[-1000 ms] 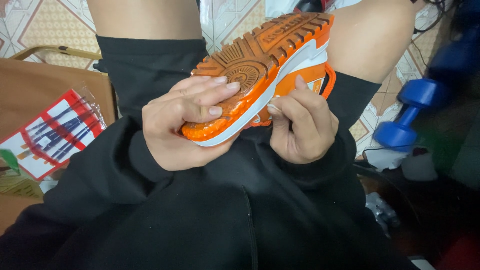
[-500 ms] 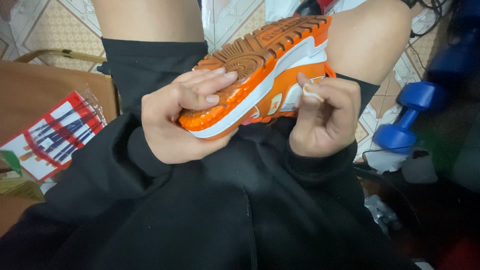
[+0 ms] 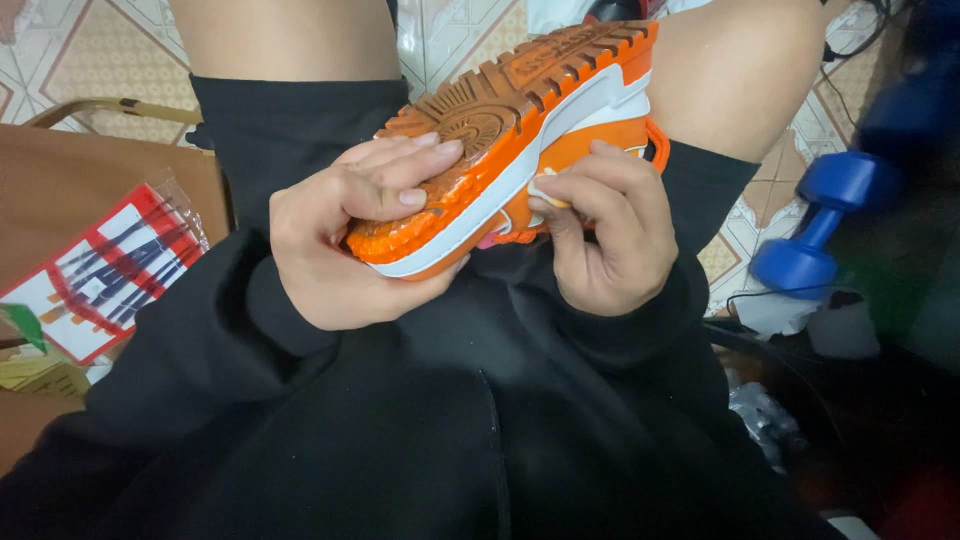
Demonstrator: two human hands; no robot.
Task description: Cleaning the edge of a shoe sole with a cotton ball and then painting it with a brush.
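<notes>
One orange and white rubber-soled sneaker (image 3: 520, 150) is held at the centre of the frame, above the lap, turned on its side so that the ridged orange tread faces up and to the left. Its long axis runs on a diagonal, from one end at the lower left, buried in the left hand (image 3: 345, 235), to the other end at the upper right, near the bare knee. Which end is toe or heel cannot be told for certain.

The left hand is closed around the lower end, its fingers (image 3: 420, 165) laid across the tread and the thumb tucked under the white midsole. The right hand (image 3: 610, 235) is curled against the orange side of the shoe, fingertips pressed on the upper just below the white band.

One blue dumbbell (image 3: 815, 225) is seen on the tiled floor at the right edge. One red, white and blue printed plastic packet (image 3: 105, 275) lies on a brown surface at the left edge.
</notes>
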